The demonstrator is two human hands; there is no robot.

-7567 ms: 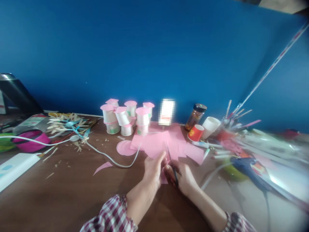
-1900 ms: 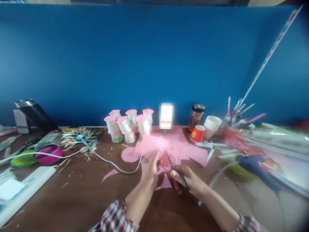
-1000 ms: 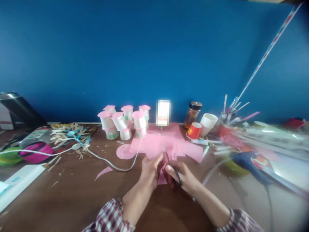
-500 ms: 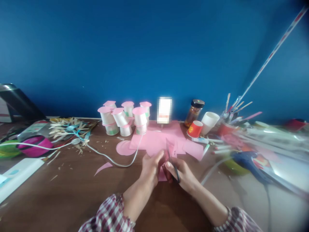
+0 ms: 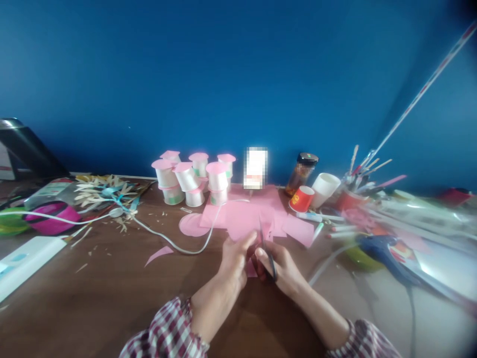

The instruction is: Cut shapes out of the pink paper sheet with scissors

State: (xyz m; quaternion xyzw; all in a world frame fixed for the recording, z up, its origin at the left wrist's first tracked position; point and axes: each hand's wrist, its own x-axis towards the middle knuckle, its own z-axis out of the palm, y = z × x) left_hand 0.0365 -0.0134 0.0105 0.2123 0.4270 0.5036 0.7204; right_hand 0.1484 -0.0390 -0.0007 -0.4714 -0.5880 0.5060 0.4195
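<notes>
My left hand (image 5: 237,261) is closed on a piece of pink paper (image 5: 243,221), thumb on top and the other fingers mostly hidden. Close beside it, my right hand (image 5: 279,266) grips a pair of dark-handled scissors (image 5: 273,268), thumb at the handle. The blades point away from me and lie against the pink paper. Beyond both hands, larger pink sheets (image 5: 278,199) are spread on the table. Round pink cut-outs (image 5: 192,225) lie to the left of the sheets, and a pointed pink scrap (image 5: 159,254) rests nearer to me.
White paper cups with pink tops (image 5: 217,177) stand stacked at the back left. A white cable (image 5: 179,251) curves over the table. Right of the sheets are a red cup (image 5: 301,199), a white cup (image 5: 327,188) and a jar (image 5: 299,174). A blue glue gun (image 5: 387,256) lies far right.
The view has shifted slightly. Both hands stay at the pink paper, and the scissor blades look closer together than before.
</notes>
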